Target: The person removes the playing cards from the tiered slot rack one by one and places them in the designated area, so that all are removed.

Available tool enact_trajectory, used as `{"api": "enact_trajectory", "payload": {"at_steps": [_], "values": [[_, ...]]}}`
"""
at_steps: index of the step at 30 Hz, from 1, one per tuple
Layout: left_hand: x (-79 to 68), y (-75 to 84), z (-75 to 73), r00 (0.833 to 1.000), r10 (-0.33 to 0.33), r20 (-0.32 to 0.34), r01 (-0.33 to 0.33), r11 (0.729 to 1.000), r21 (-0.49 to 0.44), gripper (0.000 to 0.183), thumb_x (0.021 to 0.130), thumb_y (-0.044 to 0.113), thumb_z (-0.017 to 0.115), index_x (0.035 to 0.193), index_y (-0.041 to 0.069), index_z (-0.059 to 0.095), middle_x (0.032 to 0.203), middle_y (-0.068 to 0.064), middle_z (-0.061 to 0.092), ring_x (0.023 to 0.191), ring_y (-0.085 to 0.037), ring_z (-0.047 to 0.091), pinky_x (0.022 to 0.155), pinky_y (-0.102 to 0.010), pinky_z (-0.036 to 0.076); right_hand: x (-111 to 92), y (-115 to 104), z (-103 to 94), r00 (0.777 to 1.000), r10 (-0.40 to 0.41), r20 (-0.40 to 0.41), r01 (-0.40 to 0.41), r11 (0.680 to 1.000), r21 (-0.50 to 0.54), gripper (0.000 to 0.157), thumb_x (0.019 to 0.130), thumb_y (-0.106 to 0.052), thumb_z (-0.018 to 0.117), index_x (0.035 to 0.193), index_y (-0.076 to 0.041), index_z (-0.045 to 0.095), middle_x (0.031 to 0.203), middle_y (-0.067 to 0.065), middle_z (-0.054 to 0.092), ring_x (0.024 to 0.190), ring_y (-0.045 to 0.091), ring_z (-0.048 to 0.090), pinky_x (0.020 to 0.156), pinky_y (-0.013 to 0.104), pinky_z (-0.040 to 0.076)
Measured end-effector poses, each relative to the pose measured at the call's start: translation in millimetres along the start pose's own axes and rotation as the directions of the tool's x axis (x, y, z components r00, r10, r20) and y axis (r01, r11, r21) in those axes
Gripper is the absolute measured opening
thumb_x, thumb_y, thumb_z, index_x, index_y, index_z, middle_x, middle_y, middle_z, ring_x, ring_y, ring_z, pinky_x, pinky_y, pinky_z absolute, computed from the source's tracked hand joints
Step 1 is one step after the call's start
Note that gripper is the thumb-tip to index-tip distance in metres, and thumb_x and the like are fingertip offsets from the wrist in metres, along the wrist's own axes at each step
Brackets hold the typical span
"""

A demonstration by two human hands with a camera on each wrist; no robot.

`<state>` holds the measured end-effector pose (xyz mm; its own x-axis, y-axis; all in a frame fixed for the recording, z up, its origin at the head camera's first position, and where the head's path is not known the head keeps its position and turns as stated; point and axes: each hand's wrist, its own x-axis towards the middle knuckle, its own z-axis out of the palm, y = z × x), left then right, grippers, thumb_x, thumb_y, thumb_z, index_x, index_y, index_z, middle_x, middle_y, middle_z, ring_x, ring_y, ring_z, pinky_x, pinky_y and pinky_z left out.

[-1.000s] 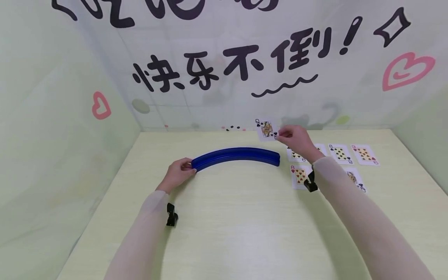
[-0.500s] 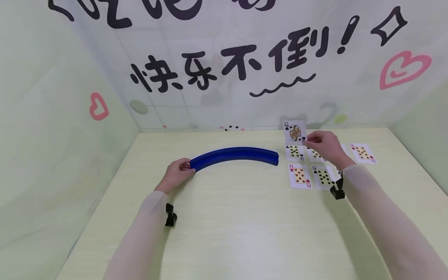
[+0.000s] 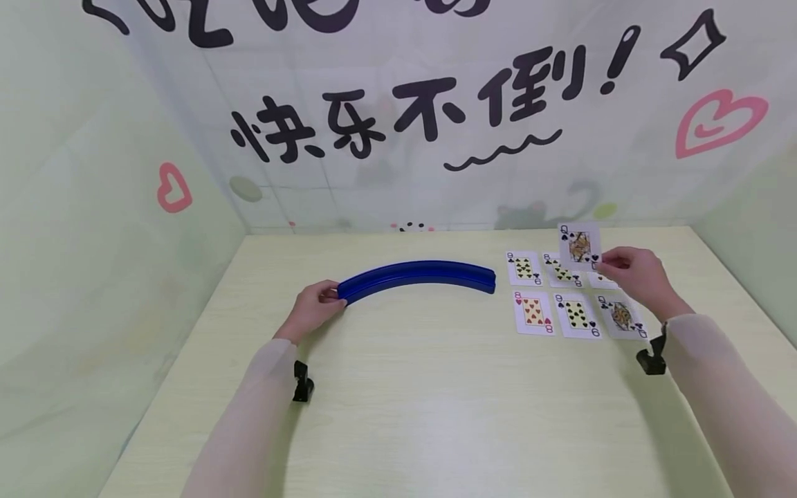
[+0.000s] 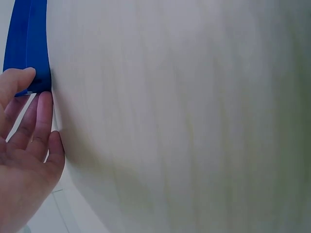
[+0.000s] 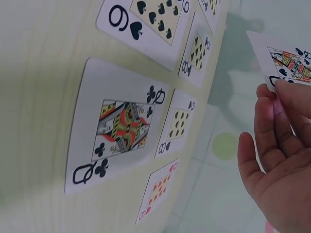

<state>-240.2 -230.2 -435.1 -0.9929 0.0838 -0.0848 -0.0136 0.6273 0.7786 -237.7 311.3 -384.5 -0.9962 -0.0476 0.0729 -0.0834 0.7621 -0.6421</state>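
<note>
My left hand (image 3: 311, 309) grips the left end of a blue curved card holder (image 3: 417, 272), its thumb over the end in the left wrist view. Up at the right, my right hand (image 3: 640, 278) pinches a queen of spades (image 3: 580, 247) by its lower right corner, face towards me. This card is raised above the table and partly covers the eight of clubs (image 3: 558, 272) and the eight of spades (image 3: 604, 282) in the head view. Below it lies a queen of clubs (image 3: 620, 316). The red nine (image 5: 158, 190) is hidden behind my right hand in the head view.
Several face-up cards lie in two rows right of the holder, among them a nine of clubs (image 3: 524, 268), an eight of hearts (image 3: 533, 312) and a nine of spades (image 3: 577, 315). A printed cloth wall (image 3: 373, 200) stands behind the pale wooden table (image 3: 423, 415).
My right hand has carried the queen of spades rightward, from beside the holder's right end to over the upper row of cards. My left hand and the card holder stay in place.
</note>
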Motion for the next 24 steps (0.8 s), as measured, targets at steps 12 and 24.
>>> {"api": "enact_trajectory", "payload": {"at_steps": [12, 24], "values": [[0.9, -1.2, 2.0, 1.0, 0.005, -0.003, -0.005, 1.0, -0.003, 0.036, 0.087, 0.009, 0.062, 0.119, -0.002, 0.054, 0.107, -0.019, 0.059, 0.097, -0.03, 0.056, 0.083, -0.04, 0.047, -26.2, 35.6, -22.6, 0.996, 0.087, -0.024, -0.088, 0.996, -0.036, 0.042, 0.092, -0.026, 0.054, 0.109, 0.012, 0.055, 0.103, 0.03, 0.057, 0.076, 0.01, 0.054, 0.058, 0.018, 0.044], [2.2, -3.0, 3.8, 1.0, 0.016, -0.005, -0.016, 1.0, -0.002, 0.036, 0.087, 0.009, 0.063, 0.119, -0.002, 0.054, 0.107, -0.019, 0.059, 0.096, -0.029, 0.057, 0.083, -0.039, 0.047, -42.2, 95.8, -42.3, 0.987, 0.163, -0.013, -0.163, 0.986, -0.04, 0.057, 0.091, -0.04, 0.054, 0.111, 0.013, 0.053, 0.096, 0.024, 0.06, 0.068, 0.0, 0.05, 0.053, 0.025, 0.045]]}}
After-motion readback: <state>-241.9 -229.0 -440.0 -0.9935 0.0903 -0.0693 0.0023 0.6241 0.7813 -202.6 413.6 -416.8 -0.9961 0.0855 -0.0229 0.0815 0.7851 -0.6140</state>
